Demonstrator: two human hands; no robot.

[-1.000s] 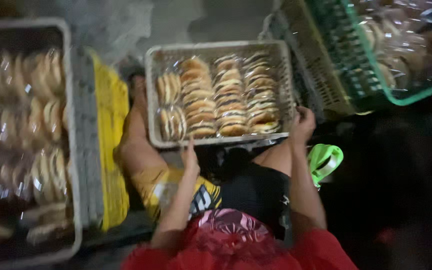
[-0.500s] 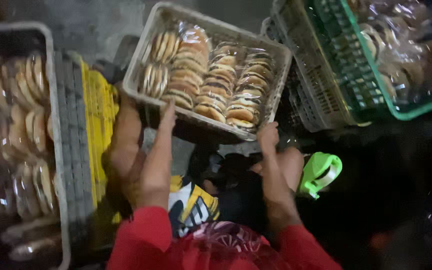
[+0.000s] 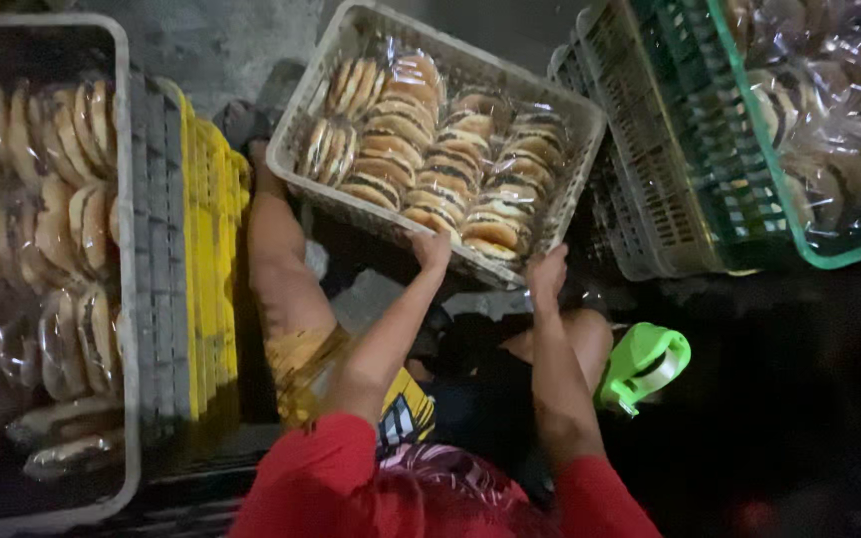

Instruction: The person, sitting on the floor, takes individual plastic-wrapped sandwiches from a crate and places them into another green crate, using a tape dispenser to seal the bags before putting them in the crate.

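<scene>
A: Hands first, quick. Both arms stretch forward and up, red sleeves at the bottom of the frame. Left hand (image 3: 432,249) grips the near rim of the white crate (image 3: 321,80), fingers curled over the edge. Right hand (image 3: 548,274) is on the same rim, nearer the crate's right corner, fingers wrapped onto it too.

B: Crate position?

A: Centre top, tilted, turned at an angle, its near edge held above the person's bare legs. It sits between the yellow crate (image 3: 213,259) on the left and the stacked crates on the right.

B: Contents?

A: Round filled buns in clear plastic bags (image 3: 430,149), packed on edge in rows, tan with a dark filling line.

B: Around it?

A: Far left, a grey crate (image 3: 156,249) with more bagged buns, touching the yellow one. Top right, a green crate (image 3: 749,149) with bagged bread, nested on a pale crate (image 3: 640,239). A bright green tape dispenser (image 3: 645,364) lies just beside the right knee, on the dark floor.

B: Labels?

A: None legible.
</scene>
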